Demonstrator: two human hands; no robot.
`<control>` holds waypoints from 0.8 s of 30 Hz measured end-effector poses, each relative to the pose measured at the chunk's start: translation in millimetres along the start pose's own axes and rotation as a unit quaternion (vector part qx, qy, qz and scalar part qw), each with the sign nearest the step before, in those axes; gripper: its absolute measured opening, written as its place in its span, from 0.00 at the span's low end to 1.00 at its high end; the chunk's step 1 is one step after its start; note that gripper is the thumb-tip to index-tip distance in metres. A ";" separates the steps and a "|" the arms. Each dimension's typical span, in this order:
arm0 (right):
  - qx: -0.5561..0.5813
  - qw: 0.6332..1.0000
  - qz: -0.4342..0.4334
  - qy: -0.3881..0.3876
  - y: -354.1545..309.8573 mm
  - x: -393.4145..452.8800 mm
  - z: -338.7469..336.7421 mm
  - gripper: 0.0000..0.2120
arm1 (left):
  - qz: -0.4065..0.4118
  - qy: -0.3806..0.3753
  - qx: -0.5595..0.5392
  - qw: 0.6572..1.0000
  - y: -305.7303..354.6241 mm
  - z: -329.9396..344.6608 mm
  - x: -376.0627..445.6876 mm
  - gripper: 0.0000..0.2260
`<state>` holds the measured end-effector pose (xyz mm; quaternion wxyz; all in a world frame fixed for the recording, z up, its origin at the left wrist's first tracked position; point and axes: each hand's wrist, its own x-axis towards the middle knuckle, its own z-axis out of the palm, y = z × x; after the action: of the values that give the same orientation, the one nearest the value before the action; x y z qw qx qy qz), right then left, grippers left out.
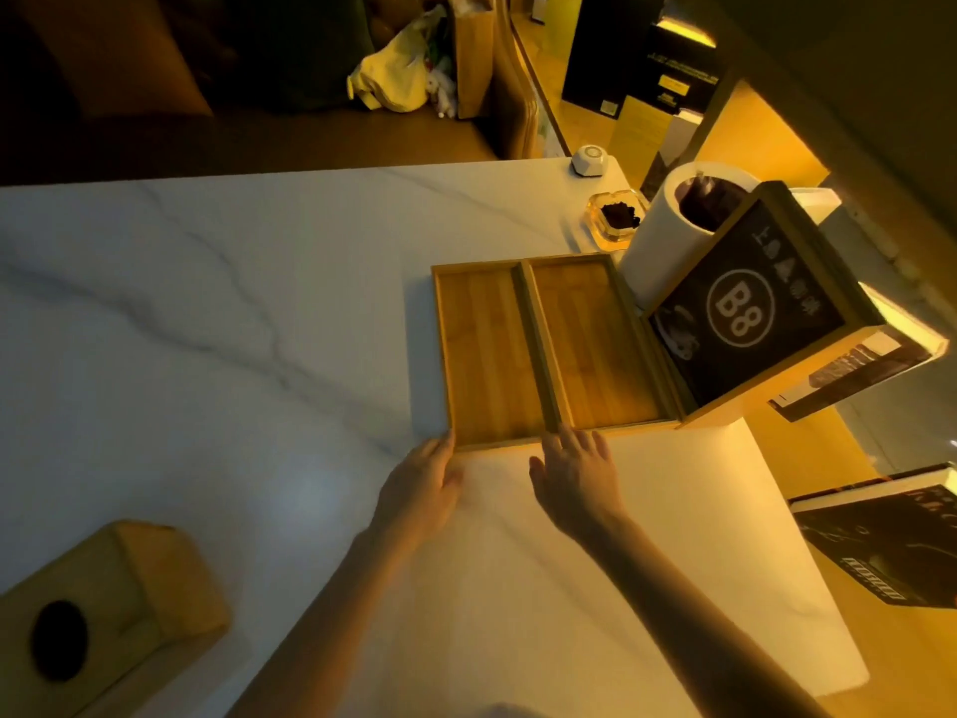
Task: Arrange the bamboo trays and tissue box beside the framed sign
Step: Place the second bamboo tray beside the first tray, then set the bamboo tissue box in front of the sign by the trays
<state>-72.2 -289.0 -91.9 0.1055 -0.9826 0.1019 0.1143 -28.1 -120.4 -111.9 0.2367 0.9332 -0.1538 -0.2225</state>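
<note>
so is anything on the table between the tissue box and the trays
Nothing visible: bare table lies between the tissue box and the trays; only the left hand sits near that path.

The tissue box [98,624], at seven o'clock, is cropped by the frame's left and bottom edges; small print on the framed sign [745,308] blurs beyond reading.

Looks like lounge or bar booth I'm in. Dim amber light. Marble bench [217,282] carries framed sign [745,308] marked "B8", ashtray [616,217] with dark butts, call button [589,160]. Sofa seating [129,95] behind bench, menu booklet [890,541] at my right.
</note>
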 end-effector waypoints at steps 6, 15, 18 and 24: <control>-0.040 0.993 -0.112 0.018 -54.0 10.6 -44.0 0.12 | 0.037 0.091 -0.038 0.994 -10.4 -50.8 -29.9 0.14; 0.049 0.948 -0.307 0.064 -183.0 -5.2 -44.7 0.14 | -0.065 0.340 -0.093 0.934 -64.6 -113.8 -129.5 0.12; 0.083 0.933 -0.347 0.038 -220.9 -15.2 -30.9 0.14 | -0.133 0.408 -0.117 0.896 -93.1 -111.7 -164.3 0.10; 0.200 0.920 -0.318 -0.110 -267.2 -42.4 16.4 0.17 | -0.298 0.433 -0.134 0.840 -151.8 -82.9 -208.1 0.18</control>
<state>-55.9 -22.0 -47.9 0.3413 -0.9027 -0.2079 0.1593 -137.7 119.9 -52.6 0.3241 0.8944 0.2813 0.1260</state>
